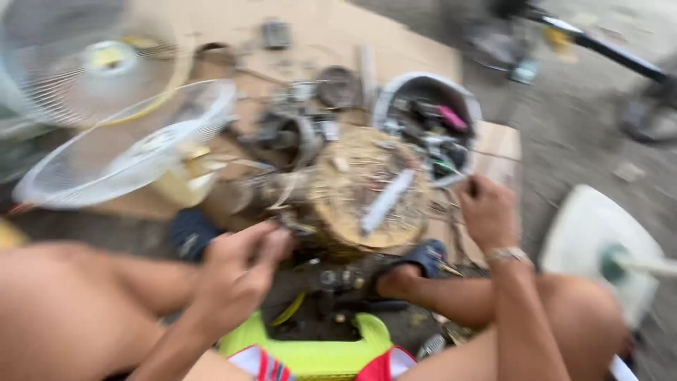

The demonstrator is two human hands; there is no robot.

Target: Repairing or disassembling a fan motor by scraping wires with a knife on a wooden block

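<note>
The whole view is blurred by motion. My left hand [238, 271] has its fingers curled together at the near left edge of a round wooden block [352, 201]. On the block's top lies a pale, elongated tool [386, 201]. My right hand [486, 212] is closed in a fist just right of the block, below a white bucket [386, 99] full of tools. The blur hides whether either hand holds anything. My knees frame the bottom of the view, and one foot in a dark sandal [416, 264] rests by the block.
Two white fan grilles [120, 152] and a yellowish fan motor [180, 176] lie at the left on cardboard [395, 42]. Dark metal parts [289, 130] sit behind the block. A white fan base [599, 240] stands at the right, a yellow-green stool [317, 349] under me, and a bicycle [599, 46] at the far right.
</note>
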